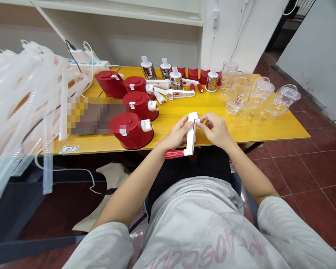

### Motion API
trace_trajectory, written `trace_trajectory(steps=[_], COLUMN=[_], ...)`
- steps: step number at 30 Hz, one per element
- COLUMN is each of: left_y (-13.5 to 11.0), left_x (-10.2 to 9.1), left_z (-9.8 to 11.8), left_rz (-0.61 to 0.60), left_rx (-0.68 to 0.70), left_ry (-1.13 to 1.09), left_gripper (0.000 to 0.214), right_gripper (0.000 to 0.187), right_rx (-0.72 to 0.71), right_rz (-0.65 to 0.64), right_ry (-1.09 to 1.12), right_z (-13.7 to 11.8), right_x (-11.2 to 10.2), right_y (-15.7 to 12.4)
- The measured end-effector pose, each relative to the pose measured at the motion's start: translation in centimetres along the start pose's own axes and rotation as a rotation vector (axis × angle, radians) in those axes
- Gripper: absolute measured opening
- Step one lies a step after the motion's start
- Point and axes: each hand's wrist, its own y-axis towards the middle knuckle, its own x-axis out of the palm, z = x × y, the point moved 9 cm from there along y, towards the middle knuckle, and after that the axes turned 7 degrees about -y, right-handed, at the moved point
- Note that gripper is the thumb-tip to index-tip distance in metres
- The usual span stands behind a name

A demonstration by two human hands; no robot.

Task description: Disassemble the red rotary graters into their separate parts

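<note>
At table edge (268,136), white crank (190,139) clamped in left fingers (186,129), right fingers (205,129) pinching its far end

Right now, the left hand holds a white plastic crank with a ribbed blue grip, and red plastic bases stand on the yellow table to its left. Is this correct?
Not quite: in the head view, the ribbed grip is red, not blue. The left hand holds the white plastic crank, and the red plastic bases stand on the yellow table to its left.
</note>
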Motion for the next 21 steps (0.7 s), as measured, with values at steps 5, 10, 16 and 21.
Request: trace_trajectory(steps=[5,10,16,21], left_y=[-0.03,0.07,0.16,0.10], left_x=[0.02,0.11,0.06,0.05], left_z=[-0.16,-0.02,0.24,0.21], left_rz=[0.000,0.040,0.095,0.096], left_rx=[-0.005,0.023,0.078,0.070], left_ry=[0.023,0.043,0.086,0.096], left_gripper=[0.089,0.088,0.089,0.094], right_gripper=[0.026,0.021,0.021,0.027], right_rx=[-0.054,-0.028,0.033,0.019], right_rz=[0.012,0.050,0.066,0.144], right_ry=[-0.144,-0.212,-0.255,-0.143], right_z=[-0.45,-0.26,0.29,0.33], right_x=[0.14,0.25,0.23,-0.15], right_y=[-0.17,-0.36,-0.47,-0.52])
